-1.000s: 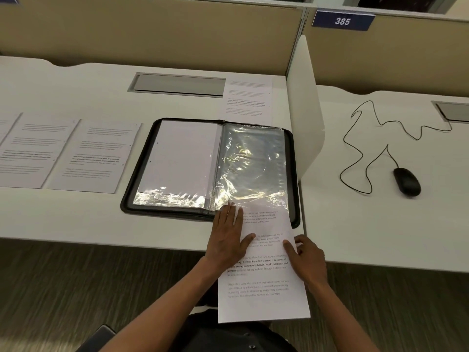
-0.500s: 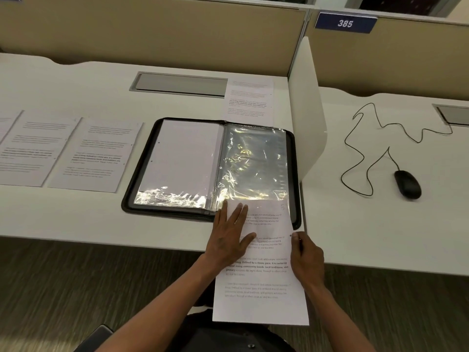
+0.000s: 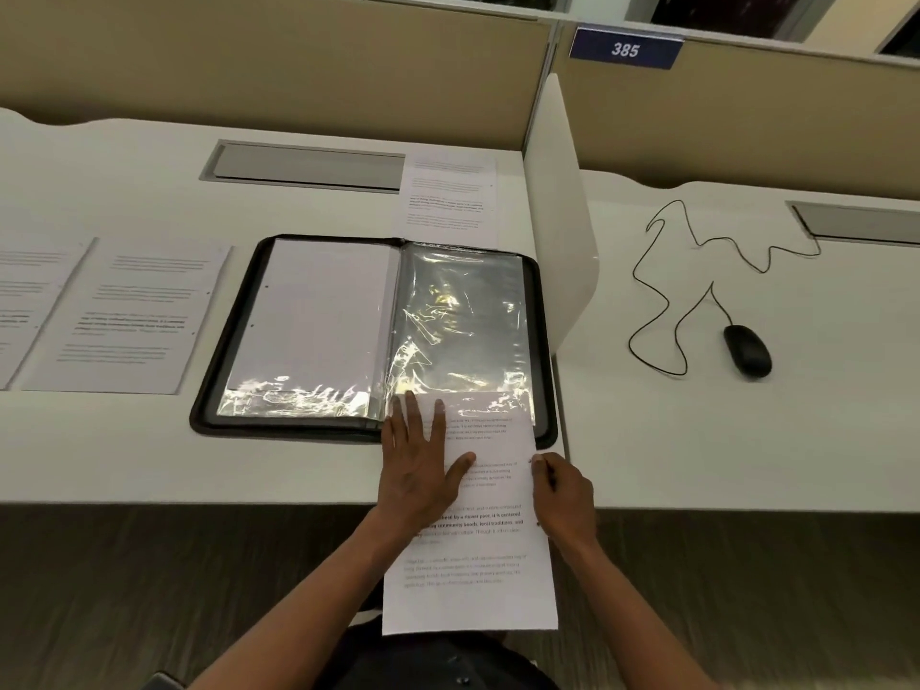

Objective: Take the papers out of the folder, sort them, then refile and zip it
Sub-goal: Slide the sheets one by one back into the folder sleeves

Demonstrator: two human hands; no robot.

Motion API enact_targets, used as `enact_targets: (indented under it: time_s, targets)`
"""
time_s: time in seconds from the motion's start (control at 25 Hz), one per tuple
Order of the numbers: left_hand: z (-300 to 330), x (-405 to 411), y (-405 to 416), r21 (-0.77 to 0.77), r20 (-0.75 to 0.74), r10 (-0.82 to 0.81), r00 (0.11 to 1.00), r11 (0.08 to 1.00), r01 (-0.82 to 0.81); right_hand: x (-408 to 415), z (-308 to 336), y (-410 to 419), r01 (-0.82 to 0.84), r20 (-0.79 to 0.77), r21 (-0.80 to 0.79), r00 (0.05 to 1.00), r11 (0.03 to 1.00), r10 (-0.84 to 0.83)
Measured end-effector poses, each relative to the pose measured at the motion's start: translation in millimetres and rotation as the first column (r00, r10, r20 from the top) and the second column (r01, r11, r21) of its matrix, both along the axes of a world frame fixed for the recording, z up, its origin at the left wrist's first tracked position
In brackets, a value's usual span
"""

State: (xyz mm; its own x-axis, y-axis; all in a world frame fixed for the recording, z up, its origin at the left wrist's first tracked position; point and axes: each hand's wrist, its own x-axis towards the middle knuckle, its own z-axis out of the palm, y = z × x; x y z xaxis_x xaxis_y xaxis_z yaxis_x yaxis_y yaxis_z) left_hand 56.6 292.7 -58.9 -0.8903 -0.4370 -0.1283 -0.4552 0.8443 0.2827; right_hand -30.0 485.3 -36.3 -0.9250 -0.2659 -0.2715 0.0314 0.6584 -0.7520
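Observation:
A black zip folder (image 3: 224,341) lies open on the white desk. Its left plastic sleeve (image 3: 318,311) holds a white page and its right sleeve (image 3: 463,316) looks empty and shiny. A printed sheet (image 3: 478,580) hangs over the desk's front edge, with its top end just inside the bottom of the right sleeve. My left hand (image 3: 418,470) lies flat, fingers straight, on the sheet's left side and the sleeve's lower edge. My right hand (image 3: 562,495) pinches the sheet's right edge.
Two printed sheets (image 3: 134,316) (image 3: 25,311) lie side by side left of the folder, and another sheet (image 3: 448,196) lies behind it. A white divider panel (image 3: 557,241) stands right of the folder. A black wired mouse (image 3: 747,351) sits on the neighbouring desk.
The sheet has slid a little further up into the right sleeve. My right hand moved from lying on the sheet to pinching its right edge. My left hand stayed flat.

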Motion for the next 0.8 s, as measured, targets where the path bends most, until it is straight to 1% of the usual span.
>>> enact_targets:
  time_s: [0.08, 0.16, 0.24, 0.36, 0.4, 0.44, 0.48, 0.52, 0.56, 0.6, 0.64, 0.72, 0.8]
  targets:
    - [2.5, 0.0, 3.3, -0.016, 0.013, -0.022, 1.0, 1.0, 0.022, -0.1, -1.6, -0.8, 0.001, 0.009, 0.005, 1.0, 1.0, -0.001]
    - [4.1, 4.5, 10.2, -0.013, -0.009, -0.075, 0.997, 0.997, 0.075, 0.3, -1.7, -4.5, 0.014, -0.005, 0.015, 1.0, 1.0, -0.014]
    - [4.1, 13.2, 18.2, 0.014, -0.02, -0.126, 0.992, 0.992, 0.126, 0.6, -0.8, -8.5, 0.043, -0.049, 0.026, 0.998, 0.999, -0.041]
    - [3.6, 21.5, 18.6, 0.045, 0.001, -0.152, 0.988, 0.987, 0.151, 5.0, 3.0, -12.2, 0.092, -0.108, 0.041, 0.99, 0.995, -0.087]
    - [3.1, 21.1, 15.1, 0.042, 0.001, -0.165, 0.986, 0.985, 0.165, 7.4, 4.1, -11.6, 0.093, -0.185, 0.066, 0.979, 0.993, -0.08]
    - [3.0, 19.3, 10.6, 0.036, -0.005, -0.181, 0.984, 0.983, 0.181, 10.1, 4.0, -9.9, 0.063, -0.307, 0.107, 0.951, 0.992, -0.028]
    - [3.1, 16.8, 5.9, 0.034, -0.012, -0.195, 0.981, 0.98, 0.195, 13.1, 1.1, -7.9, -0.004, -0.435, 0.145, 0.898, 0.989, 0.068]
    - [2.4, 14.3, 1.6, 0.034, -0.023, -0.204, 0.979, 0.978, 0.205, 15.6, -1.5, -8.2, -0.104, -0.554, 0.177, 0.811, 0.979, 0.186]
    - [1.3, 12.4, -1.7, 0.039, -0.04, -0.209, 0.977, 0.977, 0.211, 17.5, -4.0, -10.1, -0.227, -0.622, 0.227, 0.715, 0.947, 0.32]
    - [0.2, 11.8, -3.7, 0.041, -0.062, -0.209, 0.976, 0.976, 0.212, 19.7, -7.0, -14.2, -0.334, -0.631, 0.296, 0.635, 0.895, 0.446]
    - [-0.8, 12.1, -4.4, 0.039, -0.096, -0.207, 0.974, 0.977, 0.211, 21.3, -12.4, -18.3, -0.413, -0.59, 0.369, 0.588, 0.833, 0.553]
    - [-1.5, 15.9, -2.3, 0.024, -0.18, -0.207, 0.962, 0.976, 0.214, 21.1, -23.4, -24.2, -0.497, -0.474, 0.461, 0.563, 0.735, 0.677]
    - [-2.6, 23.8, 1.6, -0.007, -0.239, -0.198, 0.951, 0.979, 0.202, 18.5, -31.9, -26.6, -0.518, -0.406, 0.493, 0.573, 0.699, 0.712]
